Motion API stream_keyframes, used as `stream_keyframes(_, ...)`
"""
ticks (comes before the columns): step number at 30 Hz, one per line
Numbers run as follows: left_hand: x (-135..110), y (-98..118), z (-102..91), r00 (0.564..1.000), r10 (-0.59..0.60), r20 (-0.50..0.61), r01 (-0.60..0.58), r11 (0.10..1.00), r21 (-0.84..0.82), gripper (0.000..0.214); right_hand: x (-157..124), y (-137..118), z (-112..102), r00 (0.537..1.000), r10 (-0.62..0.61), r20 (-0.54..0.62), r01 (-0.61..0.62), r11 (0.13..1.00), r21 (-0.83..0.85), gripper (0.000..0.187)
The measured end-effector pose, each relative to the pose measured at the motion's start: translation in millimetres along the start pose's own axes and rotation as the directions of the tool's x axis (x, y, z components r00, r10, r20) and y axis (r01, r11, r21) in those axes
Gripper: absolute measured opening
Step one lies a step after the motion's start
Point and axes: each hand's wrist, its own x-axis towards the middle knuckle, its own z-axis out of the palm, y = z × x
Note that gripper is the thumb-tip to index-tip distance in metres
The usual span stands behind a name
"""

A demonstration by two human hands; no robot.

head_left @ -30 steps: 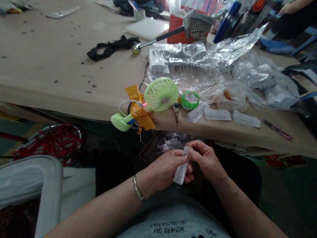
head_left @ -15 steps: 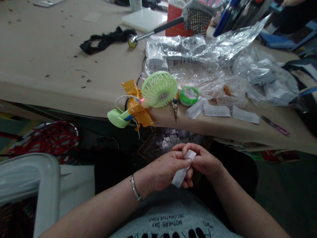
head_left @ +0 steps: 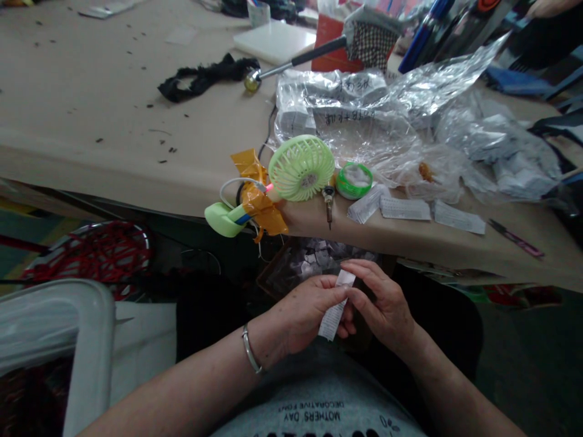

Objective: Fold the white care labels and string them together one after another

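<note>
My left hand point(head_left: 310, 309) pinches a narrow white printed label point(head_left: 334, 312) between thumb and fingers, low in front of my body. The label slants, with its upper end near my right hand point(head_left: 382, 303). That hand's thumb rests at the label's edge, and its forefinger reaches over the top end, with a gap between thumb and finger. Above the hands, along the table edge, lie printed label stacks point(head_left: 405, 209), a fanned label bundle point(head_left: 365, 204) and another label stack point(head_left: 459, 217). Small thread snips point(head_left: 515, 238) lie to their right.
A green fan point(head_left: 301, 169) is fixed to the table edge with brown tape point(head_left: 264, 209). Beside it are a metal-tipped tool point(head_left: 328, 206) and a round green container point(head_left: 354, 180). Clear plastic bags point(head_left: 346, 121) lie behind. Under the edge stands a box of paper scraps point(head_left: 314, 258).
My right hand has opened its fingers and drawn slightly away from the label, its forefinger lifting. My left hand still holds the label. The whole view has shifted a little.
</note>
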Motion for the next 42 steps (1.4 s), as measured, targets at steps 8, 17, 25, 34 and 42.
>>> stream_keyframes(8, -1, 0, -0.8, 0.999, -0.003, -0.035, 0.002, 1.000, -0.011, 0.018, -1, 1, 5, 0.997, 0.075, -0.016, -0.073, 0.992, 0.102, 0.034)
stream_keyframes(17, -2, 2, -1.8, 0.987, 0.111, -0.113, -0.106, 0.993, 0.053, 0.021, 15, 4, 17, 0.853, 0.505, 0.134, -0.465, 0.616, 0.636, 0.016)
stream_keyframes(25, -3, 11, -4.9, 0.939, 0.266, -0.216, -0.201, 0.938, 0.281, 0.021, 36, -1, 20, 0.886, 0.457, 0.085, -0.416, 0.699, 0.582, 0.014)
stream_keyframes(34, 2, 37, -16.0, 0.698, 0.674, -0.244, -0.340, 0.611, 0.715, 0.015, 64, -5, 16, 0.908, 0.418, -0.016, -0.371, 0.822, 0.431, 0.012)
stream_keyframes(42, 9, 47, -19.9, 0.624, 0.759, -0.187, -0.321, 0.467, 0.824, 0.021, 74, -3, 15, 0.930, 0.355, -0.096, -0.309, 0.896, 0.319, 0.012)
